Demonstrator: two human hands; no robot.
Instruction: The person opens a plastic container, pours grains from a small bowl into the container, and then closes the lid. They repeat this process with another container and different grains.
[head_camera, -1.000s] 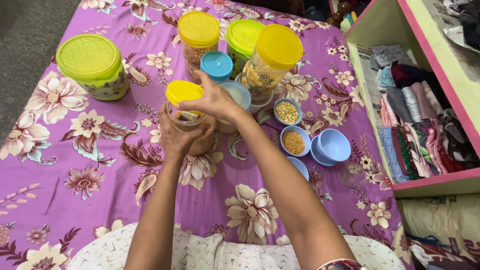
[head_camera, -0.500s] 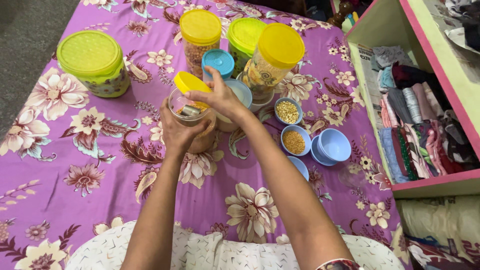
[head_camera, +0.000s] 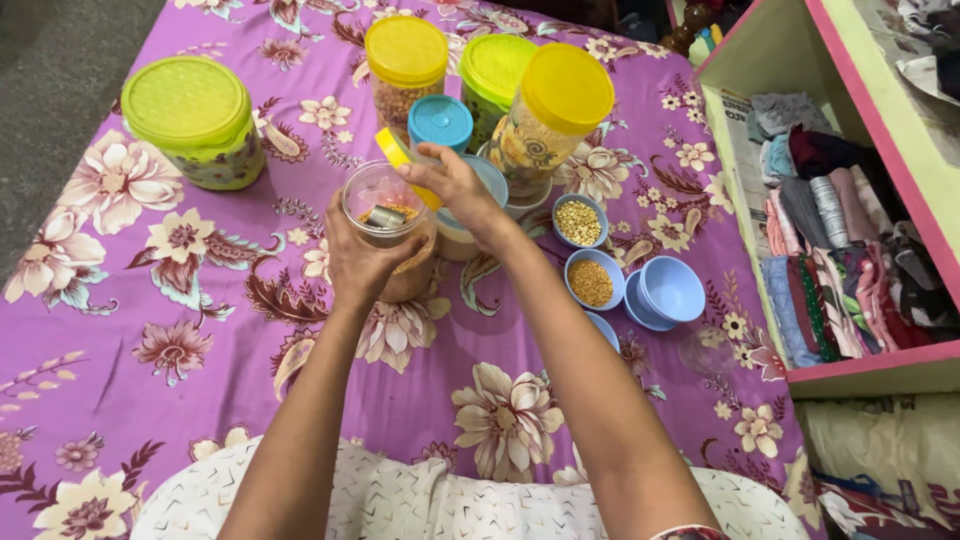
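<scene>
Head view is showing the left hand wrapping around a clear plastic jar that is standing open on the purple floral bedsheet, near the middle. Inside the jar a small metal scoop is lying on brownish grain. The right hand is gripping a yellow lid, holding it tilted just above the jar's far rim. Just beyond, a blue-lidded jar and three yellow-lidded containers are standing. To the right, small blue bowls of lentils are sitting near a pink-edged shelf of folded clothes.
</scene>
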